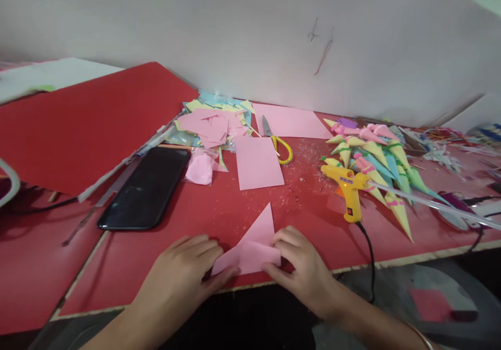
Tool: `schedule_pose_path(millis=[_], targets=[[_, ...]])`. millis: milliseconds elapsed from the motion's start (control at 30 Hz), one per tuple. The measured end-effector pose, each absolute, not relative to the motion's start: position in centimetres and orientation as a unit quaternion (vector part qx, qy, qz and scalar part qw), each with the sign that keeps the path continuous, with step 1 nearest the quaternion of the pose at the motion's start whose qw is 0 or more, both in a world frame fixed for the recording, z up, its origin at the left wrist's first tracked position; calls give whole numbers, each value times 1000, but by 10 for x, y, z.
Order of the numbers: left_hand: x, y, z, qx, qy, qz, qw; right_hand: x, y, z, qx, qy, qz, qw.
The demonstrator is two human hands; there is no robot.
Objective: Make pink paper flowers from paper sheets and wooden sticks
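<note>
A folded piece of pink paper [256, 253] lies at the table's front edge, one pointed corner standing out away from me. My left hand [188, 266] pinches its left end between thumb and fingers. On the opposite end, my right hand [299, 266] grips the paper the same way, thumb on the near edge. Beyond the hands rests a flat pink paper sheet [259, 163]. Beside that sheet are scissors with yellow handles [282, 149], their blades pointing toward the wall.
A black phone [146, 191] lies left. A yellow glue gun [348, 188] with a clear glue stick stands right, its cord hanging over the edge. Behind it are piled paper cones [376, 152]. Pink paper scraps [211, 123] and a large red board [102, 120] lie further back.
</note>
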State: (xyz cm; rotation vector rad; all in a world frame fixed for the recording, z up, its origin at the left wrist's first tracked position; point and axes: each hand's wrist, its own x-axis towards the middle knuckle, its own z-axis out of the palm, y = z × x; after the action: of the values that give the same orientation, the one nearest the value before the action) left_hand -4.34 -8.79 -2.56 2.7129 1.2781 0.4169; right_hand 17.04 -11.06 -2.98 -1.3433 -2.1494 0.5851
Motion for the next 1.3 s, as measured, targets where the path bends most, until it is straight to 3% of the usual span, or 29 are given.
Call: schedule_pose_path(millis=[200, 300, 433, 733, 1000, 1100, 1300], targets=[[-51, -85, -22, 908, 399, 125, 35, 169, -113, -31, -513, -794, 196, 261], [-51, -83, -16, 953, 279, 115, -6, 170, -113, -31, -503, -804, 199, 249], [-48, -79, -12, 980, 187, 59, 32, 170, -113, -30, -506, -810, 189, 228], [-80, -81, -10, 972, 194, -8, 135, 172, -120, -31, -514, -810, 135, 249], [-100, -96, -14, 970, 224, -4, 94, 167, -140, -36, -468, -857, -92, 197], [-100, -95, -12, 972, 218, -6, 88, 161, -146, -38, -405, -896, -97, 155], [-98, -85, -11, 982, 183, 42, 22, 165, -151, -35, -431, -892, -60, 122]])
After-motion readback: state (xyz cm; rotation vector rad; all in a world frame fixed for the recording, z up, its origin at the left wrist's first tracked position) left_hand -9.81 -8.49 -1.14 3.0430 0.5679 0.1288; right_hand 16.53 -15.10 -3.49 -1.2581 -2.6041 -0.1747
